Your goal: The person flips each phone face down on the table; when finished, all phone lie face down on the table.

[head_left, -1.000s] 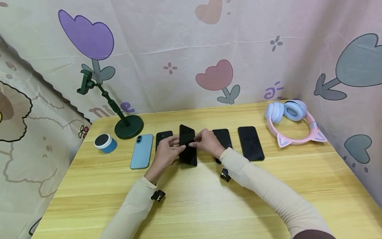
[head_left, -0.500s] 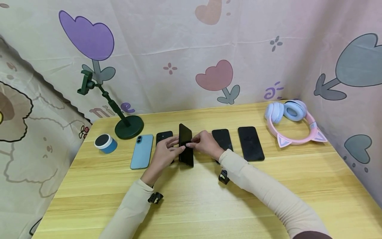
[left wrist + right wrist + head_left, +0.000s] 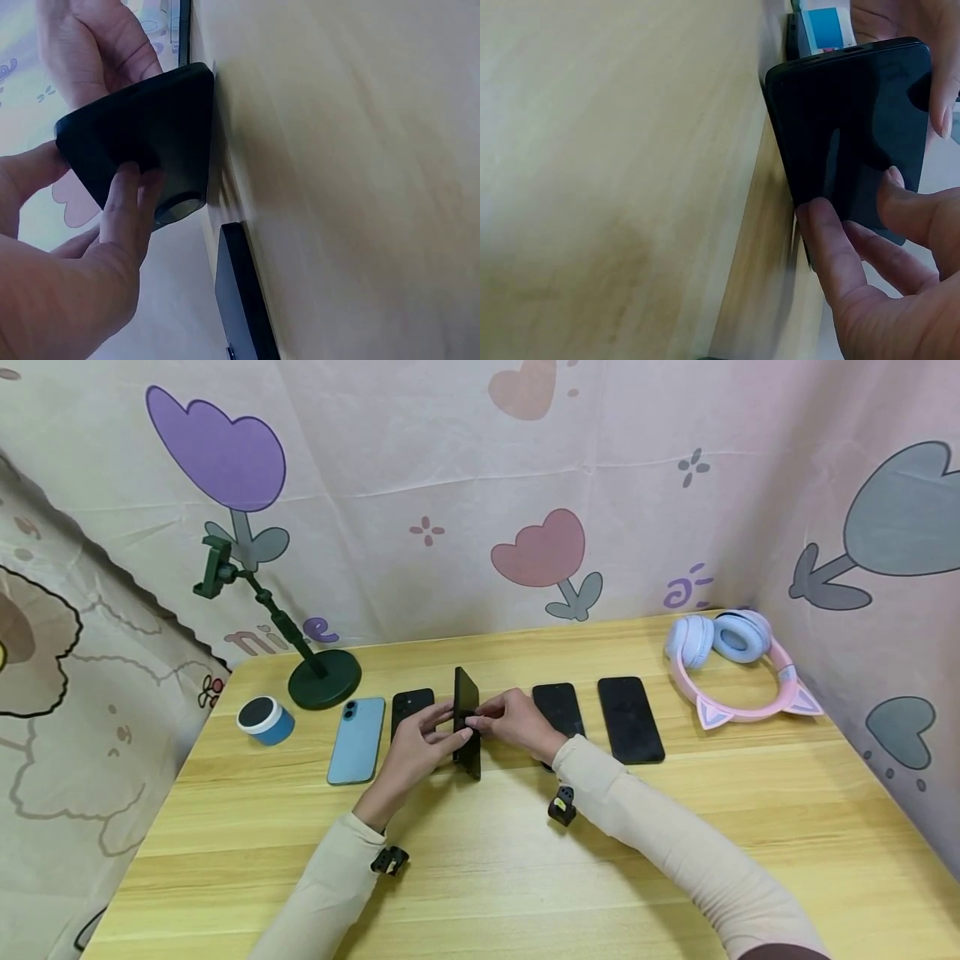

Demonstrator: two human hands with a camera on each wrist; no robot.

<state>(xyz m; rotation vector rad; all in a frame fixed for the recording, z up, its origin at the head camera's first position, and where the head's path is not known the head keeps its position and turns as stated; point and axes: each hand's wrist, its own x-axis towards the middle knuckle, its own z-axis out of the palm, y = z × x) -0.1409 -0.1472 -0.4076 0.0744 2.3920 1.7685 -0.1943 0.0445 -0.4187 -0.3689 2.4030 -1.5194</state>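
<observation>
A black smartphone [image 3: 467,743] stands nearly upright on one long edge at mid-table, its dark screen [image 3: 847,127] turned to the right. My left hand [image 3: 416,743] grips it from the left; its fingers [image 3: 124,195] lie on the back beside a round camera area [image 3: 180,206], while the thumb is at the upper edge. From the other side my right hand [image 3: 517,722] holds it, fingers [image 3: 832,247] at the lower edge and thumb on the screen. Another black phone [image 3: 408,700] lies partly hidden behind my left hand.
A light blue phone [image 3: 356,743] lies to the left, face down. Two more black phones, one partly covered by my right wrist [image 3: 558,706] and one farther right [image 3: 632,722], lie flat. Around them are a blue jar [image 3: 273,727], a green phone stand [image 3: 324,681] and cat-ear headphones [image 3: 738,714].
The held phone has turned from a tilt with its screen more visible to nearly edge-on in the head view. My right fingers have moved slightly left with it.
</observation>
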